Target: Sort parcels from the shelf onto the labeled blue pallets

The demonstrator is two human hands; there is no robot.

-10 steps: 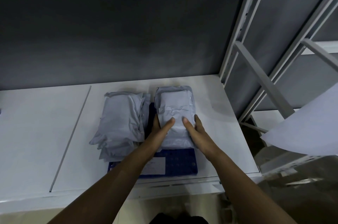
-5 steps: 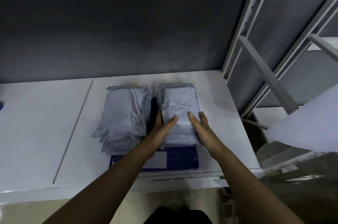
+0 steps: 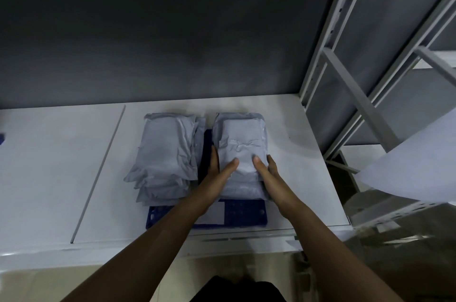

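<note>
1. Two hands clamp one grey top parcel from opposite sides, the left hand at its 9 o'clock edge and the right hand at its 3 o'clock edge.
2. Each thumb lies flat on the parcel's upper face near its 6 o'clock end. The thumb tips sit close together but apart.
3. The left fingers run pressed together along the parcel's left side, in the gap between the two stacks. The right fingers run the same way down its right side. I cannot tell whether the tips reach underneath.
4. The top parcel rests on the right stack of similar grey bags, which stands on the blue pallet.
5. A left stack of grey parcels sits at 9 o'clock of the held one, just beside it, leaning outward at its lower left corner.
6. The pallet's bare edge shows at 6 o'clock of both stacks and carries a white label, partly covered by the left forearm.
7. The pallet lies on a white tabletop, against a dark wall at 12 o'clock.
8. A grey metal rack rises at 2 o'clock, and a white sheet juts in at 3 o'clock.
</note>
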